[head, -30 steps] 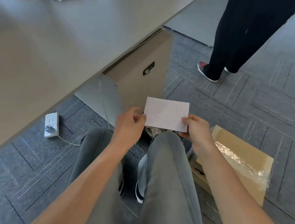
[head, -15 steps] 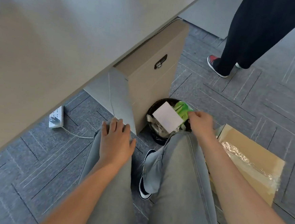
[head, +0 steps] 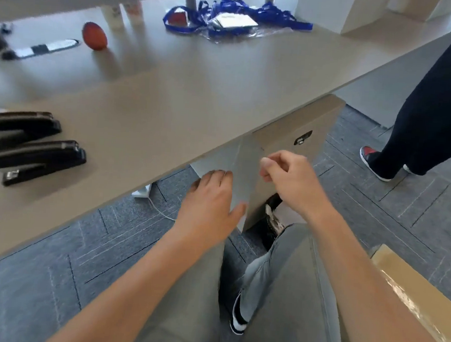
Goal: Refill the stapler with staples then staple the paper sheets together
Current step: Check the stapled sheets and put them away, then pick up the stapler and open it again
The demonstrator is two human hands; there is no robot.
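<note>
beige laminate is seen across the long desk (head: 198, 87), on whose near left part two black staplers (head: 31, 153) are laid side by side, both with their tops swung up from their bases. the nearer one lies just in front of the farther stapler (head: 17, 123), which is cut off by the left edge of the view. no paper sheets can be made out on the desk or in either hand.

the left hand (head: 211, 199) is held palm down, fingers spread and relaxed, just below the desk's front edge and above the left knee; nothing is gripped by it. the right hand (head: 286, 175) is raised beside it, fingers curled loosely inward with the thumb tip against them; whether anything small is pinched there cannot be told. both hands are well apart from the staplers.

grey trousers (head: 290, 297) are seen on the seated legs, with a black-and-white shoe (head: 238, 317) between them. a dark waste bin (head: 272, 217) is partly hidden behind the right knee, beside the desk's side panel (head: 288, 148). a cardboard box (head: 411, 293) with glossy tape lies at the lower right. farther back on the desk, blue lanyards (head: 231, 17) and an orange ball (head: 94, 36) are seen. another person's dark-trousered legs (head: 434, 106) stand at the right on grey carpet.
</note>
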